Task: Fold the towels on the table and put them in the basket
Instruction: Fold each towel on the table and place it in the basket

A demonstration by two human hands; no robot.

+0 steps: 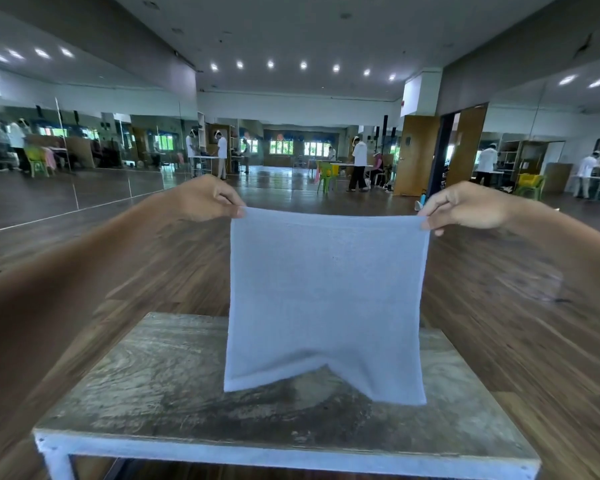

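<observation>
Two bare forearms (66, 271) stretch out over a worn grey surface (153, 393). Between the hands a pale blue towel (326, 299) hangs flat and upright, its lower edge at or just above the surface. The left hand (208, 199) pinches one top corner and the right hand (465, 206) the other, each grip closed on cloth. No basket is visible. Both pinches look shallow, so a corner could slip and skew the fold.
</observation>
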